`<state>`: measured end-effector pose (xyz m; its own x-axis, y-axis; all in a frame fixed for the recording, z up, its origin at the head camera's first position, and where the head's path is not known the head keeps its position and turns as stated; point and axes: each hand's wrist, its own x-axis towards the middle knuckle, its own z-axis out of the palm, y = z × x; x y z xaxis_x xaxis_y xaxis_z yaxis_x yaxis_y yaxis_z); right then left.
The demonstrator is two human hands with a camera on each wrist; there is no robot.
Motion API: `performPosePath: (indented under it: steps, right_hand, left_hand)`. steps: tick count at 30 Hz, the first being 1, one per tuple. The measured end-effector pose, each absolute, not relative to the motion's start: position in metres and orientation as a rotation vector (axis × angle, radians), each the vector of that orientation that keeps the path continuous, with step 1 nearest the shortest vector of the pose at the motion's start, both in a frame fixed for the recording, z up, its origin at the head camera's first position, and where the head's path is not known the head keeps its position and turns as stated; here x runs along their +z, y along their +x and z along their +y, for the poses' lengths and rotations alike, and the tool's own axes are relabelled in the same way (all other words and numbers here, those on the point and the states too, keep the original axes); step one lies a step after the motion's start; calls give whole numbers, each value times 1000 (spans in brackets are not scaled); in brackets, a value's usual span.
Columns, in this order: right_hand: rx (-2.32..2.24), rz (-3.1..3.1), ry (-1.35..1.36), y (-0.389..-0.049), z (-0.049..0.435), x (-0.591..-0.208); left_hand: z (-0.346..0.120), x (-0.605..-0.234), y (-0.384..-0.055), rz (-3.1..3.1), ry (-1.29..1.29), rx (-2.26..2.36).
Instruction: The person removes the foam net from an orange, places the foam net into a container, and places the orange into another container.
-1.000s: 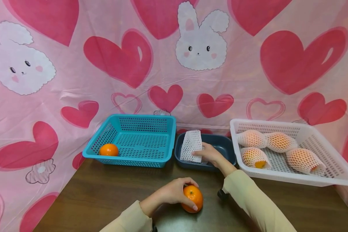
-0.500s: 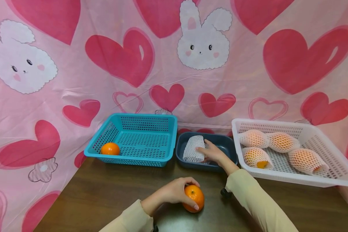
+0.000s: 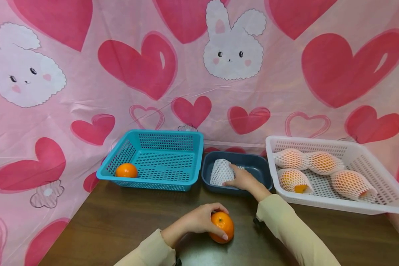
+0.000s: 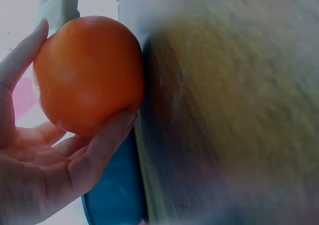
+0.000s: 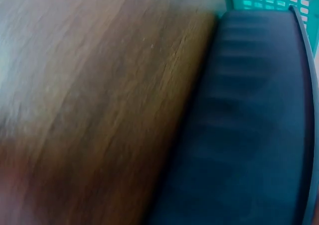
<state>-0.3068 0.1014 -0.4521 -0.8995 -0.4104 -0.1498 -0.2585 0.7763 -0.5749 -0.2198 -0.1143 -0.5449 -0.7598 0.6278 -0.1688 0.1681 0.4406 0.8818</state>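
Observation:
In the head view my left hand holds an orange on the table, thumb in front and fingers behind. The left wrist view shows the same orange between the thumb and fingers of the left hand. My right hand reaches into a dark blue tray and pinches the right edge of a white foam fruit net. A bit of white netting shows behind the fingers. In the right wrist view only the tray's side appears; the hand is out of sight there.
A turquoise basket with one orange stands left of the tray. On the right, a white basket holds several net-wrapped fruits. Brown wooden table lies in front; a pink heart-and-rabbit cloth hangs behind.
The foam net has gone down into the tray from a raised, upright position, and my right hand has shifted its fingers along its edge. The left hand and orange stay put.

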Motion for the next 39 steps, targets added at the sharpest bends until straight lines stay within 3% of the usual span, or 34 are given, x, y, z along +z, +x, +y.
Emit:
performPosePath:
  steps: [10,21,39]
  right_hand:
    - [-766,2670,-565,-299,109,-441]
    - [-944,2789,-651,-297,111,-440]
    - [-1238,2687,-627,-286,98,-428]
  left_hand:
    - [-111,-542,-216,2273,675,1285]
    - [-111,-428,-176,2384,554,1345]
    - [-128,-376,-194,2488,529,1420]
